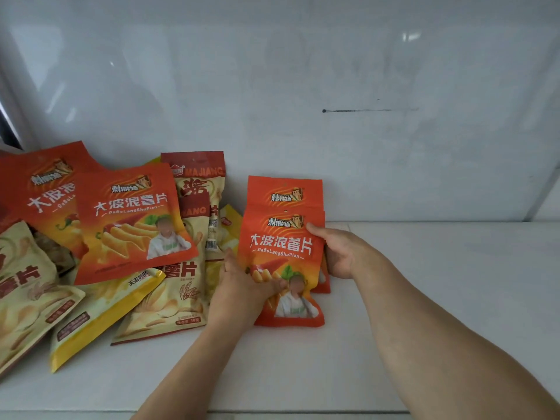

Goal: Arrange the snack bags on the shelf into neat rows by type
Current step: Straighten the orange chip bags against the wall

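front orange bag [283,253]: stood upright mid-shelf, leaning on a second orange bag [285,192] of the same print, which rests against the back wall [394,86]
left hand [242,286]: grip is on the front bag's lower left edge, thumb across its face
right hand [339,253]: grip is on its right edge, fingertips at the upper corner
shelf [424,298]: white and smooth; start of the orange row sits centre, apart from the pile
pile, left: unsorted; two more orange bags [133,219] lie on top of beige bags [181,298] and yellow bags [100,316], all overlapping
weight: likely very light, puffed with air
stiffness: soft film, will buckle if squeezed mid-face; contents probably brittle chips
slip: glossy film on a smooth shelf, so the base may slide forward and the bag flop
where to hold: side seams or the flat top seal; those look stiffest and spare the chips
risk: an upright stack may topple unless leaned well back on the wall
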A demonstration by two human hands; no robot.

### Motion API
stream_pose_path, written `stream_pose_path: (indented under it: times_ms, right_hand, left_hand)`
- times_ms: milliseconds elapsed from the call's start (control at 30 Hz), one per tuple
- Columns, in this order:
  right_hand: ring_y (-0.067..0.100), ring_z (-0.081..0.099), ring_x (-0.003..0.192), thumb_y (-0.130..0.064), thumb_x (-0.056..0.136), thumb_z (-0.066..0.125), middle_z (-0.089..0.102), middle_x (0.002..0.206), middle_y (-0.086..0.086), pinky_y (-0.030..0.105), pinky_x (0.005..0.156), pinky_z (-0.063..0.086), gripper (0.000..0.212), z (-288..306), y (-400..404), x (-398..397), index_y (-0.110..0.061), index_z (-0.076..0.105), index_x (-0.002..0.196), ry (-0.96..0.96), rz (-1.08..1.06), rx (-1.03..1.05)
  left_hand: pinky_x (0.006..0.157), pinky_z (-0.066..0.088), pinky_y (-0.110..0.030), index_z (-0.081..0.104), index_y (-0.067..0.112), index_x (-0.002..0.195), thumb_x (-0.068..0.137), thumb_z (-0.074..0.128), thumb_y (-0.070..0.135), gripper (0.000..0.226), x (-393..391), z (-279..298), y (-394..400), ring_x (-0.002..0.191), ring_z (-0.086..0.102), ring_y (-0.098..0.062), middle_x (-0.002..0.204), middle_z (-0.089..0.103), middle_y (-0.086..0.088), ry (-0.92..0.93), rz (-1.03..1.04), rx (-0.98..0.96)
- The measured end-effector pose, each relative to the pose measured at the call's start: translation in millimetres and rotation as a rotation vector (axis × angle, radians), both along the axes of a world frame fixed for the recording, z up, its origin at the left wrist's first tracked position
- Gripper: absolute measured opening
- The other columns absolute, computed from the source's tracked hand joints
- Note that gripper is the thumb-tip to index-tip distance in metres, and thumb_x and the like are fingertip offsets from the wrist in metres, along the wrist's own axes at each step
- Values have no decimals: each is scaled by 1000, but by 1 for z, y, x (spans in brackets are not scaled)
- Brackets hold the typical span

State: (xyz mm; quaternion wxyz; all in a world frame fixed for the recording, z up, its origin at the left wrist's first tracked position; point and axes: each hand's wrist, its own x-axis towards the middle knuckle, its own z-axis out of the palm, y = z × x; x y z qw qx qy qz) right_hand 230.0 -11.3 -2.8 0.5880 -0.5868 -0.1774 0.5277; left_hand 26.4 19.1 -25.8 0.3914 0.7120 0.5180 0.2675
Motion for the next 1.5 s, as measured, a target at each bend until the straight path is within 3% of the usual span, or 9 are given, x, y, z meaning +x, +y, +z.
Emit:
stream_pose_path:
  times_ms: [133, 467, 600, 767, 967, 1167, 1233, 1333, 1500]
  right_hand:
    - [28, 72, 104, -35, 90, 71, 74, 111, 13, 45, 83, 59, 44, 0, -5, -3, -11, 63, 125, 16, 78, 49]
    - [29, 70, 109, -46, 88, 67, 72, 117, 13, 48, 93, 55, 55, -7, -14, -12, -12, 59, 131, 3, 97, 142]
    - [29, 66, 116, -57, 85, 61, 69, 125, 13, 46, 97, 52, 66, -11, -22, -14, -15, 57, 135, 20, 161, 193]
    - [29, 64, 119, -45, 93, 58, 65, 131, 14, 43, 99, 51, 58, -16, -28, -19, -9, 56, 138, 37, 193, 253]
    - [31, 61, 124, -47, 98, 54, 64, 133, 15, 52, 110, 41, 53, -17, -29, -15, -13, 55, 138, 51, 149, 246]
    - [34, 68, 105, -40, 96, 60, 69, 121, 20, 46, 88, 57, 46, -13, -55, 9, -8, 61, 130, -36, -26, 211]
    - [31, 71, 81, -38, 96, 60, 74, 101, 17, 38, 73, 60, 46, -12, -71, 22, -5, 61, 128, -84, -73, 191]
    - [19, 54, 48, -37, 95, 63, 67, 77, 12, 30, 53, 52, 50, -13, -102, 49, -1, 59, 129, -170, -152, 178]
    - [15, 50, 44, -31, 95, 64, 70, 78, 9, 26, 44, 47, 38, -11, -167, 99, -3, 63, 121, -224, -291, 220]
  left_hand:
    - [84, 48, -34, 37, 17, 137, 65, 92, 37, 93, -1, 2, 2, 106, 62, -24, 121, 63, 0, -83, -23, -81]
    - [78, 58, -34, 68, 20, 100, 79, 81, 17, 25, -12, 5, 4, 84, 73, -21, 91, 77, 0, -212, -139, -209]
    - [79, 58, -37, 69, 18, 105, 80, 80, 12, 28, -16, 7, 9, 86, 75, -24, 91, 78, -1, -293, -146, -276]
    - [69, 58, -30, 70, 13, 110, 82, 77, 3, 30, -20, 11, 11, 83, 76, -26, 94, 79, -6, -486, -111, -404]
    - [64, 57, -28, 69, 18, 102, 80, 81, 8, 28, -20, 8, 10, 78, 76, -20, 88, 79, 0, -441, -161, -354]
    - [80, 61, -40, 74, 13, 98, 83, 77, 5, 18, -11, 11, 6, 82, 76, -28, 88, 79, -7, -386, -209, -366]
    - [69, 60, -33, 73, 14, 95, 84, 75, 3, 15, -1, 11, -2, 76, 75, -24, 86, 79, -7, -427, -207, -370]
    - [60, 55, -26, 72, 14, 98, 85, 73, 1, 18, 22, 11, -23, 72, 75, -20, 84, 79, -3, -476, -230, -359]
    - [82, 60, -40, 72, 17, 108, 83, 75, 4, 28, 76, 11, -71, 84, 77, -25, 94, 79, -3, -492, -318, -390]
